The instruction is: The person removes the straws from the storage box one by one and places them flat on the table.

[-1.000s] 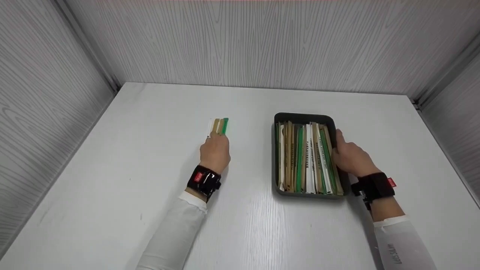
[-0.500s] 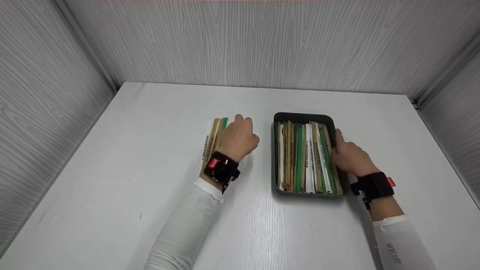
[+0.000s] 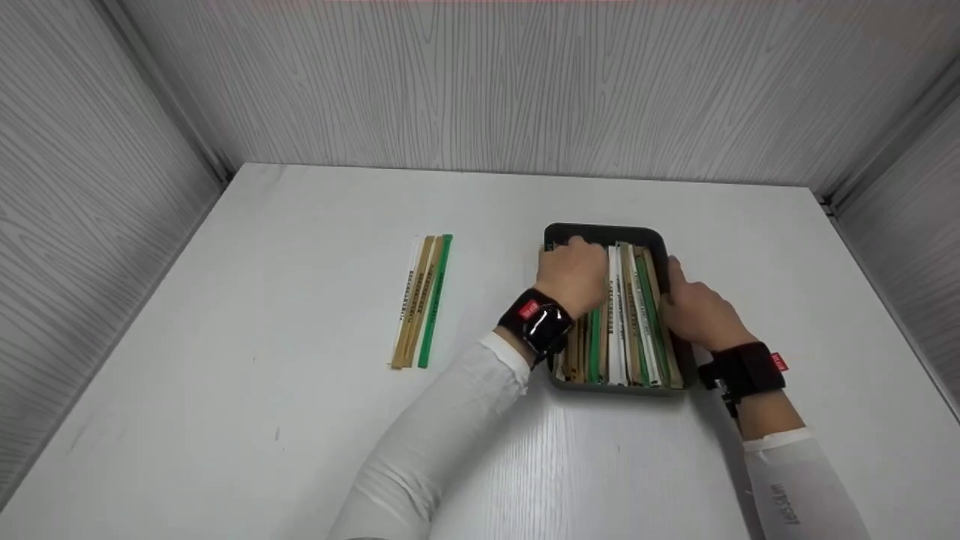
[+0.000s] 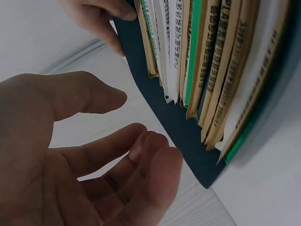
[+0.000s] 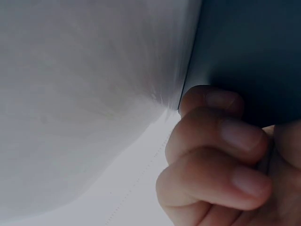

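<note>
— Wondering why the person's right grip [image 3: 701,315] is on that dark box [image 3: 619,389] at all, it looks loaded enough to sit flat by itself.

— Probably to steady it, tbh. The thumb seems to hook over the right rim with the fingers curled at the outer wall, so it has hold of the box, which shouldn't skate around on that smooth white surface [image 3: 187,360].

— Fair. And the left grip [image 3: 574,274]? From above it just blots out part of the box.

— The left wrist view helps: thumb and fingers well parted, fingers loosely bent, nothing between them. Head view puts it over the box's left half. Whether a fingertip touches anything, can't tell.

— So what's with the wrapped sticks?

— The packed sticks [image 3: 616,315] run lengthwise in the box, snug enough to prop each other up, by the look of it. One wrapper seems to say "PLA", so maybe straws. The loose sticks [image 3: 422,300] lie on the surface left of the box: white, brown and green, nearly parallel, ends about even. Guessing that spacing makes each color easy to spot and pinch.
</note>
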A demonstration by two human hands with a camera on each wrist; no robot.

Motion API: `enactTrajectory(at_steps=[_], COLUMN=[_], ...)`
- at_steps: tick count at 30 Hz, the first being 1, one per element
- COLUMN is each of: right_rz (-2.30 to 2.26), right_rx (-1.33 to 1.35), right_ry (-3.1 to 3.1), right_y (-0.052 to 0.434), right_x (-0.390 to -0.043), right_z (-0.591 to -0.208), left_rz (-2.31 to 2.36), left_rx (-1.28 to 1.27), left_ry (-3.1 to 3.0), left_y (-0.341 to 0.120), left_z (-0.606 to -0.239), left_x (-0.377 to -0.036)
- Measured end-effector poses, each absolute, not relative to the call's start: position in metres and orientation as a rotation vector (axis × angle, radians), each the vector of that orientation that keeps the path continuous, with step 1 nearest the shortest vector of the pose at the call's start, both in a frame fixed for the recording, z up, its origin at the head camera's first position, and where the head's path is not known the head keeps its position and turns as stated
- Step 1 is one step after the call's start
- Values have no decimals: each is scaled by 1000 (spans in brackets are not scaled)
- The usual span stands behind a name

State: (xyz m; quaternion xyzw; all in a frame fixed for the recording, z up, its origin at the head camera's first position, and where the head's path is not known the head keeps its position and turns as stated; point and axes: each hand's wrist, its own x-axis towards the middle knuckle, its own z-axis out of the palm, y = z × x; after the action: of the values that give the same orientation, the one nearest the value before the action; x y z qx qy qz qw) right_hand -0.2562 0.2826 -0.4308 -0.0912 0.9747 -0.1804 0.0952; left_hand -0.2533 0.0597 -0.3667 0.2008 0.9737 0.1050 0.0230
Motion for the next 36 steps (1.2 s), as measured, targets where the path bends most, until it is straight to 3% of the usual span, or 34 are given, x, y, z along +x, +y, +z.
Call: enactTrajectory(at_steps=[12,36], right_rz=[-534,-532], right_rx=[-271,-268], right_ry=[2893,2886], right_y=[282,283], right_x=[-256,-258], right_z=[-432,-431], left_rz=[75,-34], left_rx=[610,417], left_ry=[2955,2877], left_y=[88,97], left_z=[-396,-405], left_x=[-256,-261])
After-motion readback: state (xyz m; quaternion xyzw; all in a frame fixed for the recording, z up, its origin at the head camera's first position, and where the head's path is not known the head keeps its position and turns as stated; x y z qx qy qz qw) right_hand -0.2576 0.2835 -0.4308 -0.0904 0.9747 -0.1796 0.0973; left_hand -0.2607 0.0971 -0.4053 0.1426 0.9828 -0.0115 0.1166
